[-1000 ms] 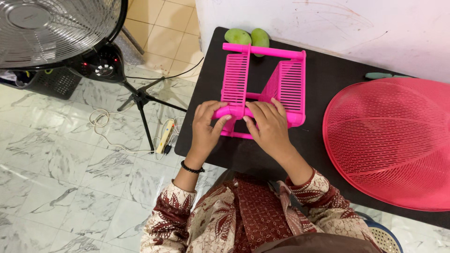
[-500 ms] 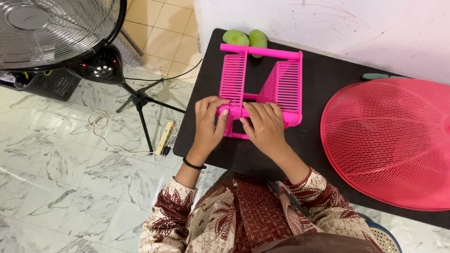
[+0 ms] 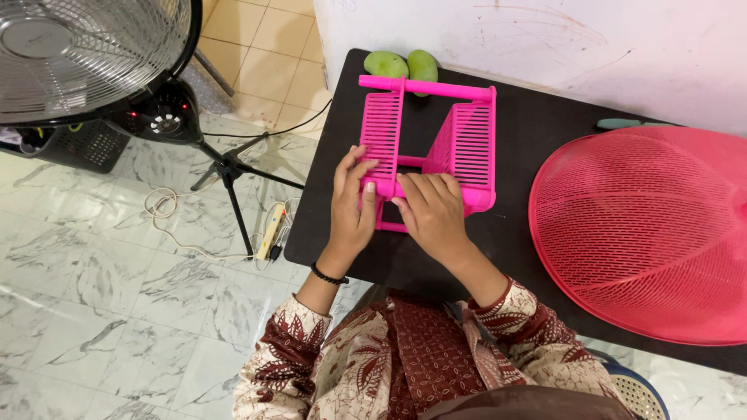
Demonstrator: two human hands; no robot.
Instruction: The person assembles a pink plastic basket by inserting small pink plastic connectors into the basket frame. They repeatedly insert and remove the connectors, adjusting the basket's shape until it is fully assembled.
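A: Where does the pink rack sit?

B: The bright pink slatted plastic rack (image 3: 426,144) stands on the black table (image 3: 537,148), at its left end, with its top bar up near the wall. Two green mangoes (image 3: 403,64) lie just behind that bar.

A: And the hands on it?

B: Both are at its near end. The left hand (image 3: 352,206) lies along the left slatted panel; its fingers (image 3: 348,167) are stretched out and close together, flat on the panel's outer edge, with the thumb bent over the near bar. The right hand (image 3: 432,214) covers the middle of the near bar, fingers held together and curled over it, tips pointing toward the left thumb.

A: So the rack is gripped?

B: It is under and between the fingers; the near bar runs beneath both hands. Whether the right hand clamps it or only rests on it, I cannot tell.

A: What else is about?

B: A big red mesh food cover (image 3: 646,233) lies on the table well to the right, and a standing fan (image 3: 85,58) is on the marble floor at the left
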